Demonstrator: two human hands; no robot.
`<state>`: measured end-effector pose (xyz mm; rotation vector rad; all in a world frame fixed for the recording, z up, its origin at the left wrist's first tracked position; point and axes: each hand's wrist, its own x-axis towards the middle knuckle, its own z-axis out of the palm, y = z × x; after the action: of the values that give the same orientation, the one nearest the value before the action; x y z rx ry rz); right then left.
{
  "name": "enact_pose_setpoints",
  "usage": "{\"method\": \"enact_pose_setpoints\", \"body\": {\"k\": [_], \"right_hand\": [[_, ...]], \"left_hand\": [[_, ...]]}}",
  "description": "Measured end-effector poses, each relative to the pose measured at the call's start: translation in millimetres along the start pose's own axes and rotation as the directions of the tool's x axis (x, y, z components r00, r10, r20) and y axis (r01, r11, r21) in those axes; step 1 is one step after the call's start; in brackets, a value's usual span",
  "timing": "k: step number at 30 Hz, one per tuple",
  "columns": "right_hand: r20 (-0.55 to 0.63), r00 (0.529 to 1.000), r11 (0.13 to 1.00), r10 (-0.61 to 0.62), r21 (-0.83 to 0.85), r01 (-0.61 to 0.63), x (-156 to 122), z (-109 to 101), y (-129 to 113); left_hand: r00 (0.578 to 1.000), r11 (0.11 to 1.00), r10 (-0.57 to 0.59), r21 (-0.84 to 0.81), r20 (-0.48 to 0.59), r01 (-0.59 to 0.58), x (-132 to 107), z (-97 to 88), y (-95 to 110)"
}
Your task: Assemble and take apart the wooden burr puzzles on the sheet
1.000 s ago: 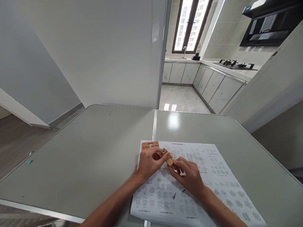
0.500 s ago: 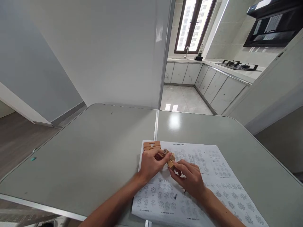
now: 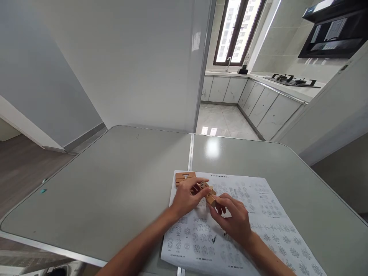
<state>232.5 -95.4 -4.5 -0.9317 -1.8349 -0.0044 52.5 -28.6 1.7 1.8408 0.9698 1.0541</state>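
Observation:
Both of my hands meet over a printed instruction sheet (image 3: 258, 214) on a grey table (image 3: 115, 184). My left hand (image 3: 186, 198) and my right hand (image 3: 234, 217) pinch a small assembly of wooden puzzle blocks (image 3: 207, 190) between their fingertips, just above the paper. One block shows a dark mark on its top face. Two more notched wooden pieces (image 3: 185, 177) lie flat on the sheet's far left corner, right behind my left hand.
The table has a seam down its middle (image 3: 190, 153) and rounded corners. A small teal speck (image 3: 43, 190) lies near its left edge. Beyond stands a white partition wall (image 3: 129, 65), with a kitchen doorway (image 3: 230, 107) and cabinets to the right.
My hands keep hold of the wooden blocks and have barely shifted. The view has drifted slightly, so everything sits a little further right in the frame.

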Motion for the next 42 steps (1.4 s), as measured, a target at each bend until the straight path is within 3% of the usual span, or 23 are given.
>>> {"method": "enact_pose_setpoints", "body": {"k": [3, 11, 13, 15, 17, 20, 23, 26, 33, 42], "right_hand": [[-0.002, 0.999, 0.999, 0.035, 0.022, -0.035, -1.0, -0.8, 0.3], [0.059, 0.998, 0.999, -0.032, 0.043, 0.03, -5.6, 6.0, -4.6], [0.058, 0.998, 0.996, 0.014, 0.087, -0.019, -6.7, 6.7, -5.4], [0.045, 0.99, 0.98, 0.137, 0.137, -0.142, -7.3, 6.2, -5.0], [0.045, 0.935, 0.91, 0.353, 0.214, -0.354, -6.7, 4.8, -3.5], [0.108, 0.75, 0.677, 0.653, 0.362, -0.641, -3.1, 2.9, 1.1], [0.142, 0.608, 0.492, 0.781, 0.461, -0.739, 0.8, 2.1, 9.2], [0.148, 0.549, 0.426, 0.823, 0.478, -0.768, 1.2, 1.1, 20.5], [0.183, 0.566, 0.5, 0.804, 0.307, -0.81, 2.0, -7.2, 35.7], [0.228, 0.619, 0.622, 0.752, 0.064, -0.78, 3.8, -13.2, 40.8]], "left_hand": [[1.0, 1.0, 0.001, -0.018, 0.006, -0.001, 1.1, -0.7, -1.1], [0.98, 0.987, -0.13, -0.109, -0.148, 0.115, 3.0, 0.4, 3.0], [0.97, 0.974, -0.175, -0.176, -0.168, 0.145, 4.7, -0.9, 5.6], [0.959, 0.951, -0.224, -0.254, -0.174, 0.176, 6.4, -2.4, 7.0], [0.951, 0.933, -0.258, -0.298, -0.173, 0.199, 7.8, -3.8, 7.3], [0.964, 0.963, -0.215, -0.195, -0.157, 0.184, 7.9, -5.0, 5.8], [0.992, 0.994, -0.081, 0.065, -0.091, 0.087, 4.7, -3.9, 2.2], [1.0, 0.968, 0.023, 0.252, -0.001, -0.022, -0.2, -0.7, -3.3], [0.989, 0.888, 0.117, 0.438, 0.086, -0.143, -4.6, 2.5, -9.5], [0.98, 0.845, 0.129, 0.501, 0.149, -0.187, -5.1, 2.0, -11.0]]}}
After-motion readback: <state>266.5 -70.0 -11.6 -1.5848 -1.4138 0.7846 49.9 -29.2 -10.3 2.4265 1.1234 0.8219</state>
